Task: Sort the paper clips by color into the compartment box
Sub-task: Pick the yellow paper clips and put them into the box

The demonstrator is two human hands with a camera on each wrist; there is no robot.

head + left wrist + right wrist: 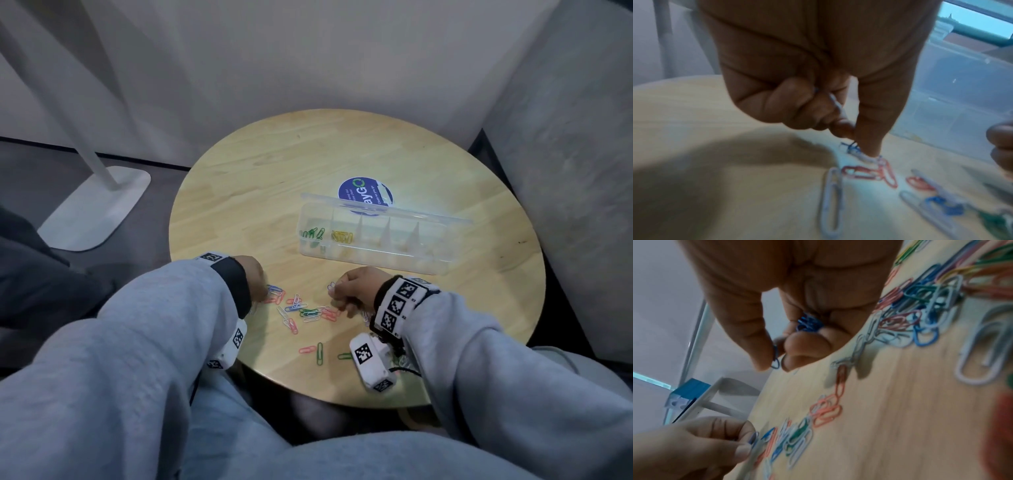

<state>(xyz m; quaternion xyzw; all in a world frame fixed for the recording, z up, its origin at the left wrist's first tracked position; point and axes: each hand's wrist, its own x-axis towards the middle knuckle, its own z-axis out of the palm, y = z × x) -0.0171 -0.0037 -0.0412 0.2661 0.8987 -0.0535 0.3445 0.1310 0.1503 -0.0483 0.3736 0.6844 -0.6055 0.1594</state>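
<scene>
The round wooden counter point(260, 178) carries a clear compartment box point(376, 236) at about 1 o'clock from its centre, lid raised behind it. The box's leftmost compartment holds green clips point(313, 234); the next holds yellow clips point(342, 236); the remaining compartments show nothing discernible.

A loose pile of mixed paper clips point(301, 310) (red, blue, white, green) lies at 6 o'clock from the box, between the two hands. Two stray clips, one red and one green point(319, 353), lie nearer the counter's 6 o'clock edge.

The left hand point(251, 274) is at the pile's 9 o'clock side, fingers curled; the left wrist view shows a blue clip point(835, 101) held within its curled fingers and one fingertip point(871, 151) pressing on a clip on the counter.

The right hand point(352, 291) is at the pile's 3 o'clock side, closed around a bunch of blue clips point(809, 323), with a further blue clip point(775, 359) pinched between thumb and fingertip.

A blue round sticker point(356, 193) shows behind the box.
</scene>
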